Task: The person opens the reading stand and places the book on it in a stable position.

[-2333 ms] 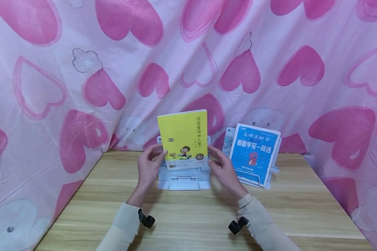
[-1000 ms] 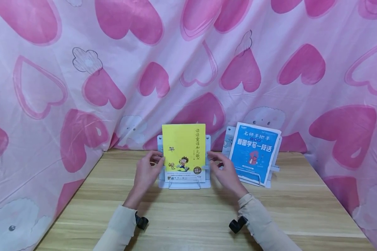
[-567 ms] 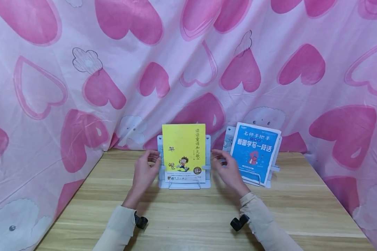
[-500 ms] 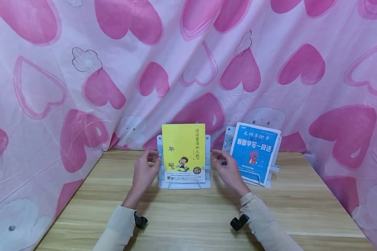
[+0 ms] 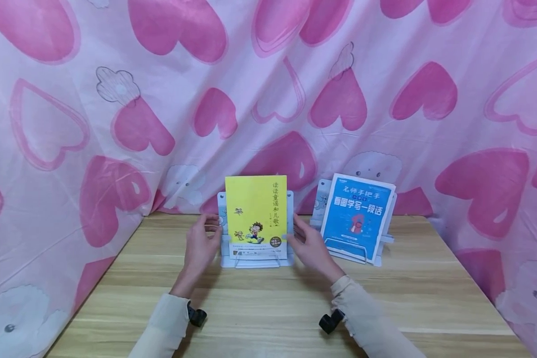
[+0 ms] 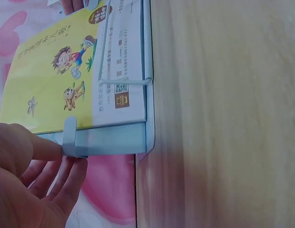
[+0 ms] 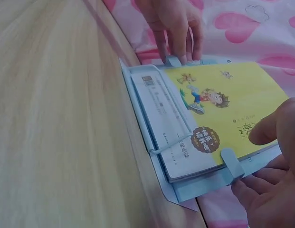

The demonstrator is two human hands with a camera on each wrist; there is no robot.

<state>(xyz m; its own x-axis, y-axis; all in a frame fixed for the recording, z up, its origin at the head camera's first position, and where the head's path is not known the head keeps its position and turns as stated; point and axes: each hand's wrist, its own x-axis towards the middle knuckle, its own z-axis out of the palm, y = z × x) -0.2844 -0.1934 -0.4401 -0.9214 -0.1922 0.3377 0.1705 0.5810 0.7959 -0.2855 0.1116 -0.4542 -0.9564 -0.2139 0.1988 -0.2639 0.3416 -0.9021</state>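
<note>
A yellow book [image 5: 256, 211] with a cartoon child on its cover stands upright on a pale blue book stand [image 5: 290, 214]. A wire bracket [image 5: 257, 267] crosses the book's lower front. My left hand [image 5: 201, 243] holds the stand's left edge by the side clip [image 6: 70, 135], thumb at the clip and fingers behind, as the left wrist view shows. My right hand [image 5: 311, 246] grips the stand's right edge. In the right wrist view, its thumb is over the front and its fingers reach behind, near the other clip [image 7: 233, 162].
A second book stand [image 5: 322, 199] bearing a blue book [image 5: 357, 214] stands to the right, turned at an angle. Both are on a wooden table [image 5: 259, 308]. A pink heart-patterned cloth [image 5: 268, 89] hangs behind and along the sides.
The yellow book has come down from its raised, tilted position onto the stand. My hands let go of its sides, and both now hold the stand's edges. The head view has shifted slightly.
</note>
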